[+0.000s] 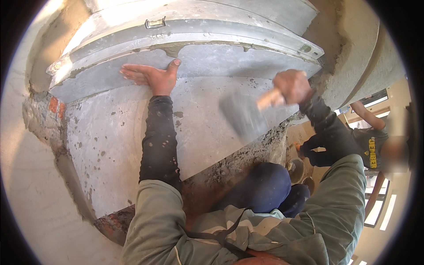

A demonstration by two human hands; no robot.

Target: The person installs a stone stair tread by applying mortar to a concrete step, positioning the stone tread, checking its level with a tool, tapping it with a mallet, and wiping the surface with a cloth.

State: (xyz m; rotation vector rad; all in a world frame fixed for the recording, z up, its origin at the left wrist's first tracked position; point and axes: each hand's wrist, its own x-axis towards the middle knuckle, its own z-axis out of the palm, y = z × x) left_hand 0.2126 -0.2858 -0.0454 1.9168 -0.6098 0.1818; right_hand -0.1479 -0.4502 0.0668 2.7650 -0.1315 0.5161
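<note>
Left hand [161, 79] is palm-on against the upright grey slab [212, 64], left of its middle, grip spread with the thumb out wide. Right hand [291, 87] has its grip wrapped round a wooden-handled tool [268, 99] near that slab's right end, grey head all blurry. Metal bar [247, 33] with a bubble vial [155, 23] runs along the slab's top

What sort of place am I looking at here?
Most likely a building site, perhaps on a staircase: there's bare red brick showing through the rough wall edge, a long spirit level across a grey slab, and a motion-blurred trowel in the right hand.
</note>
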